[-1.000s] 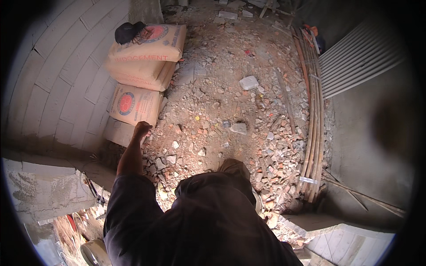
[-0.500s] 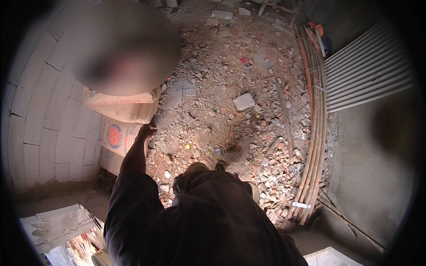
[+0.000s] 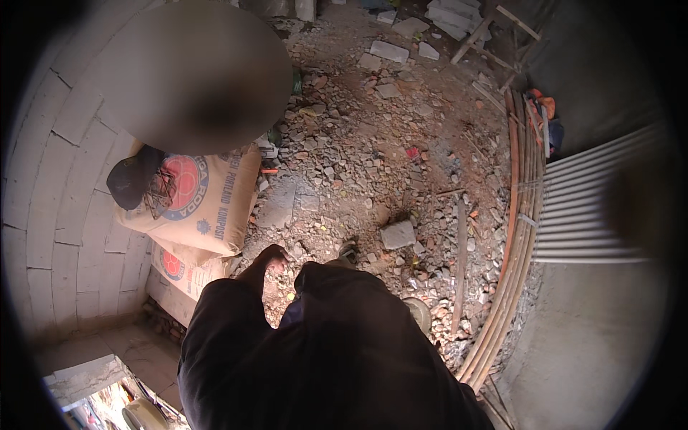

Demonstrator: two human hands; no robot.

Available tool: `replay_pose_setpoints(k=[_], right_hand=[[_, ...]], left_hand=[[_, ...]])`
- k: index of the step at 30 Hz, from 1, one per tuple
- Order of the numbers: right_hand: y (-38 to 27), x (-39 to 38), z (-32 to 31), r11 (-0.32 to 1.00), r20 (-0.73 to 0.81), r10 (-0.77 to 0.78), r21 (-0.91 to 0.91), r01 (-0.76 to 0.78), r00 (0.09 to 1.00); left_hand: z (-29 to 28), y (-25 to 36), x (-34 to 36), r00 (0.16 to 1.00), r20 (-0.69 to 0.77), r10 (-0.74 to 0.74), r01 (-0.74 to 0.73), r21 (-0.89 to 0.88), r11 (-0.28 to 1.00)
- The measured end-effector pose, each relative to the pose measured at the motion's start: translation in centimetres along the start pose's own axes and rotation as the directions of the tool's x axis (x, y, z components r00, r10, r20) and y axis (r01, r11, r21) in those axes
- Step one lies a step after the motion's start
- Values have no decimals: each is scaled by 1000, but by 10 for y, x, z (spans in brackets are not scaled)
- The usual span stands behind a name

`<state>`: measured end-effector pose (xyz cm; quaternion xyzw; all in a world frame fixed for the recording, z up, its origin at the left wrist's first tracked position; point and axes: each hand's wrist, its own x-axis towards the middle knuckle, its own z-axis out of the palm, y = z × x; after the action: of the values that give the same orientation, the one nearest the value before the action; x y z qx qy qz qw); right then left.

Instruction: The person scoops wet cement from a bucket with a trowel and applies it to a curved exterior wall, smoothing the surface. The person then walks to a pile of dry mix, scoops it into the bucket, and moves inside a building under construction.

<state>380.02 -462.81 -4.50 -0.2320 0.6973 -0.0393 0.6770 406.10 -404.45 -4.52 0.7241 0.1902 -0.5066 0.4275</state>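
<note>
Left hand (image 3: 271,259) hangs loose beside upright-leaning cement sacks (image 3: 204,204).

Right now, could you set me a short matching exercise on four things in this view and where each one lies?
Things:
1. left hand
2. cement sacks
3. bundle of long pipes
4. grey block

Places:
A. curving along the right side
B. stacked against the block wall
C. on the rubble, mid-floor
D. empty, beside the sacks

Pairs: 1-D, 2-B, 3-A, 4-C

Rubble-strewn dirt floor (image 3: 373,165); pale block wall (image 3: 64,215) left; corrugated sheet (image 3: 595,208) and bundled pipes (image 3: 519,236) right.
</note>
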Motion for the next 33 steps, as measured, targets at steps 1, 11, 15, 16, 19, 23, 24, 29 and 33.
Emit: replay_pose_setpoints(k=[1,11,15,16,19,23,24,29,33], right_hand=[[-8,0,25,1000,-2,-6,-5,6,1000],[-90,3,267,996,20,-6,-89,7,1000],[-116,21,360,996,21,9,-93,-7,1000],[-125,26,385,995,18,13,-98,-12,1000],[-156,38,463,992,26,28,-127,-25,999],[-195,45,565,985,55,44,-171,-34,997],[-202,45,587,984,70,49,-174,-36,996],[-238,47,708,961,79,58,-274,-34,995],[-251,58,820,951,161,109,-306,-55,981]], left_hand=[[-11,18,10,1000,3,24,-24,189,982],[-211,263,95,726,-524,446,-492,59,869],[-285,349,98,806,-529,266,-407,-169,897],[-307,356,106,808,-546,220,-375,-190,908],[-353,372,130,747,-660,82,-351,-287,891],[-395,393,149,745,-665,-59,-170,-275,946],[-403,402,159,738,-672,-64,-153,-260,953],[-431,426,198,782,-624,-18,-234,-320,918],[-479,407,243,803,-593,-55,-249,-418,874]])
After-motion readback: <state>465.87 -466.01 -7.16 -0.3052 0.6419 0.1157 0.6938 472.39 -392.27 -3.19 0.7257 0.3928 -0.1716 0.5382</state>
